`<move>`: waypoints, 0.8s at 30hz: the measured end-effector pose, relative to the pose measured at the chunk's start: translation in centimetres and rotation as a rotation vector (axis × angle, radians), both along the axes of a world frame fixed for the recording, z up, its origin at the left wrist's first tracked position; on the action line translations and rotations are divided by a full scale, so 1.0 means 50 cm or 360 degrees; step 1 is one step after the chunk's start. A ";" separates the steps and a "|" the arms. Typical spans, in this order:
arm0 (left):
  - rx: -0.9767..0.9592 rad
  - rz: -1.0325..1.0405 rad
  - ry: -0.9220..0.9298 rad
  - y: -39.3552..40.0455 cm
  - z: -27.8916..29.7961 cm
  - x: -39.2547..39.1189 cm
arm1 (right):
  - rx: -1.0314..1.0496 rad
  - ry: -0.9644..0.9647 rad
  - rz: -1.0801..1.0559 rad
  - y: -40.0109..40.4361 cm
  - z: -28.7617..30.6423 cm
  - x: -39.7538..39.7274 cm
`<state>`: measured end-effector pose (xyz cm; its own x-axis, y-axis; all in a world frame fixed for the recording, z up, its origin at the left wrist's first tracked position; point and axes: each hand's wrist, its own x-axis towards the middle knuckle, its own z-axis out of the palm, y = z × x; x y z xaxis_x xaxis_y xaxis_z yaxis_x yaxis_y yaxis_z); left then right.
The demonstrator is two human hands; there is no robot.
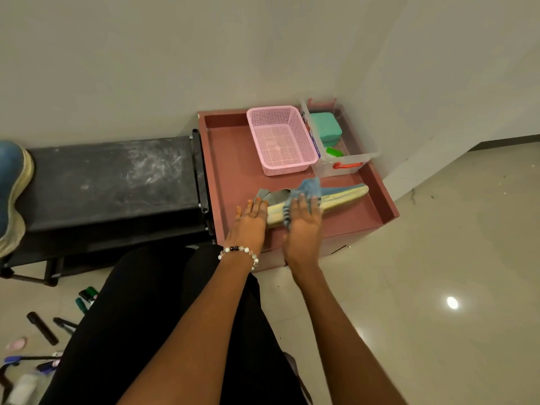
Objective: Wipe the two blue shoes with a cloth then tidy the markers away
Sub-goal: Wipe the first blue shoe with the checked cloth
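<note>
One blue shoe [336, 194] with a pale sole lies on its side in the red-brown tray [228, 159], sole toward me. My left hand [251, 214] rests on its heel end with straight fingers. My right hand [304, 220] presses a blue striped cloth [311, 187] flat against the middle of the shoe; a striped end of the cloth hangs out beside the thumb. The second blue shoe [11, 182] sits on the black bench [111, 176] at the far left. Several markers [87, 296] lie scattered on the floor at the lower left, among them a black one [42, 328].
A pink mesh basket [280, 138] and a clear box [344, 159] holding a green case stand at the back of the tray. The tray sits in a wall corner. My black-clad legs fill the foreground. Small items lie on the floor at the bottom left.
</note>
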<state>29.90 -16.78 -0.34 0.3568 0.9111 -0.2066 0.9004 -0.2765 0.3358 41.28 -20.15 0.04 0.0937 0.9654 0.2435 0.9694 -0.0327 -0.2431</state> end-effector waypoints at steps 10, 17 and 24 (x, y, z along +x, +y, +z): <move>-0.0153 0.0002 -0.0031 0.009 0.002 -0.008 | 0.0110 -0.0295 0.0405 0.003 0.020 0.132; -0.0043 0.0036 -0.0028 0.002 0.001 -0.009 | -0.0039 -0.0115 0.0476 -0.006 -0.003 0.005; -0.0154 0.0007 -0.0034 0.016 0.001 -0.002 | 0.0052 -0.0354 0.0248 0.007 0.019 0.094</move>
<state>29.82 -15.97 -0.27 0.3579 0.8889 -0.2859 0.8939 -0.2377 0.3800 45.97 -19.80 0.97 -0.1146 0.9552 0.2728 0.9919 0.1253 -0.0221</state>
